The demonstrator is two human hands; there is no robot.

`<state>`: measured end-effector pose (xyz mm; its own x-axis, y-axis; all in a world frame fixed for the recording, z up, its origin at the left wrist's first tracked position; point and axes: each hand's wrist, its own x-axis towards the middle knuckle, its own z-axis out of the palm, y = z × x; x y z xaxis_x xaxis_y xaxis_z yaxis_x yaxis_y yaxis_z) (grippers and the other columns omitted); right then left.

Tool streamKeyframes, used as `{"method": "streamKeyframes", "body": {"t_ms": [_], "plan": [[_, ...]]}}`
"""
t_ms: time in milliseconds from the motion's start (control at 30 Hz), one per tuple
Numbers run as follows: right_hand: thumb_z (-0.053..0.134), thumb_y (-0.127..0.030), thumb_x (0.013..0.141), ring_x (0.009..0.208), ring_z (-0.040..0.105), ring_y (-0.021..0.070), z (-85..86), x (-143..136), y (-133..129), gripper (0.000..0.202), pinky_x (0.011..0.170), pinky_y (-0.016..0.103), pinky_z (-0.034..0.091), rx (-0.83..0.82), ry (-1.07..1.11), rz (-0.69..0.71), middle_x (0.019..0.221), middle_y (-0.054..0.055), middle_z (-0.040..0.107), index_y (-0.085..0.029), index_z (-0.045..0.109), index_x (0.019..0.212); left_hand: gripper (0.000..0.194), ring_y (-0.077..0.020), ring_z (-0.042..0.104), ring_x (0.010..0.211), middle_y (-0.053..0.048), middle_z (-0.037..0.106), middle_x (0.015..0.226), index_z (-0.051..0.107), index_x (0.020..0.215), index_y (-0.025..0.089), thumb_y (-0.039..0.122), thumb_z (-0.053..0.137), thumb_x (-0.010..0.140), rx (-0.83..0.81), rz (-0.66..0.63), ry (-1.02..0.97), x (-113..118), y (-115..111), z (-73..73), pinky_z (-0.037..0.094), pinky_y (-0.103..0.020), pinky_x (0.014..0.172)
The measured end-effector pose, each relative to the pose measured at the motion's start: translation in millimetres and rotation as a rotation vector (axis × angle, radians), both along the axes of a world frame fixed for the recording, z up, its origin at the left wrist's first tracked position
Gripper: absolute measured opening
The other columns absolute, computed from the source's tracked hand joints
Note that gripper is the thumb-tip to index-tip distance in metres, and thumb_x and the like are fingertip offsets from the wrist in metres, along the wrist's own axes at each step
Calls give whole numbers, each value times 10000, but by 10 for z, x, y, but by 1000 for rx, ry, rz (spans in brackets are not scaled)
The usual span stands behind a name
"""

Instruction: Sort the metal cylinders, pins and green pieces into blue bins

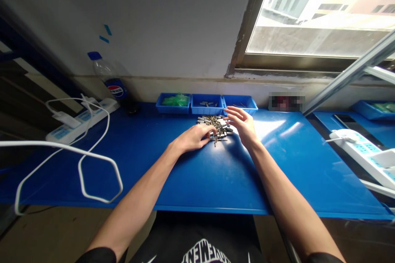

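A pile of small metal parts [219,128], some brassy and some silver, lies on the blue table [203,176]. My left hand [197,136] is at the left edge of the pile, its fingers curled together against the parts; what they hold, if anything, is hidden. Just right of the pile, my right hand [242,125] is raised with its fingers apart and nothing in it. Behind the pile stand three blue bins: the left bin [173,109] holds green material, the middle bin [206,110] a few silver parts, the right bin [251,106] some thin pieces.
A cola bottle [115,88] stands at the back left, beside a white power strip [83,120]. A looping white cable [115,168] crosses the table's left side. At the right are another power strip [365,152] and a metal frame bar [339,80].
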<state>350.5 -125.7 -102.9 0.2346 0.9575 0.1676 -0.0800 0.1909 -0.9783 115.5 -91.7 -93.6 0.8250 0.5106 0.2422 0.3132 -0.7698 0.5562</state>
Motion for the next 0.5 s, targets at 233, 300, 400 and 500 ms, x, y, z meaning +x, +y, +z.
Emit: {"method": "streamKeyframes", "body": {"t_ms": [233,300,400,500], "plan": [[853,-472,792,701,667,172,90,-39,-51,360,734,349,562,-44,-61,54,831,23,771,-242,789,1062,250,-153,703,839,-13,735,937,690,1131,197,93,698,903,22,146,-313,25,-5,15,558,-282,831],[852,-503,793,666,647,169,124,-59,-76,339,688,336,545,-69,-108,117,773,12,742,-247,800,1009,289,-147,696,813,-5,726,921,693,1142,200,118,755,873,58,215,-397,29,1,20,570,-281,815],[850,-552,789,671,658,181,164,-92,-110,379,649,332,535,-105,-169,211,805,27,755,-249,808,1013,307,-144,704,792,-8,722,935,696,1132,202,145,795,847,76,274,-490,30,5,31,595,-277,779],[856,-573,780,702,679,192,186,-118,-138,448,665,333,544,-113,-194,272,833,42,779,-230,810,1064,278,-145,727,785,-18,719,961,694,1113,197,169,796,855,55,282,-536,32,3,37,619,-276,755]]}}
